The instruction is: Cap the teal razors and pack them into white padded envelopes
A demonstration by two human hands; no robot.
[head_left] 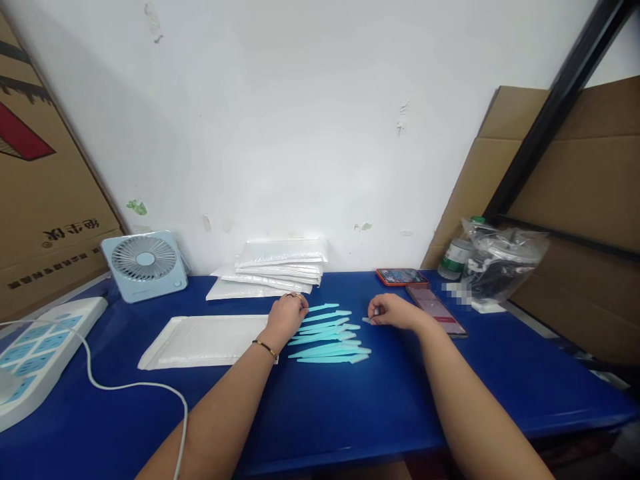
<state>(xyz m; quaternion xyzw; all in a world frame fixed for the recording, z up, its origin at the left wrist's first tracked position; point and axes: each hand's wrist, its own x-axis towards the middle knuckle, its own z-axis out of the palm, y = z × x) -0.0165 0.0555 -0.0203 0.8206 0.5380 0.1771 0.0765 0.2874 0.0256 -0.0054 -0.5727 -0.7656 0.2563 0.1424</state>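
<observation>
Several light teal plastic sticks (330,337) lie in a loose row on the blue table (320,413). My left hand (287,315) rests at their left ends, fingers curled down onto the top sticks; it wears a ring and a wrist bracelet. To the right of the sticks, my right hand (393,311) has its fingers pinched on a small pale piece at the end of one stick. A flat white padded envelope (200,340) lies just left of my left hand.
A stack of white padded envelopes (275,267) sits by the wall. A small blue fan (145,263) and a white power strip (37,347) with its cable are at the left. Two phones (420,290), a bottle (456,257) and a plastic bag (505,260) are at the right. Cardboard boxes flank both sides.
</observation>
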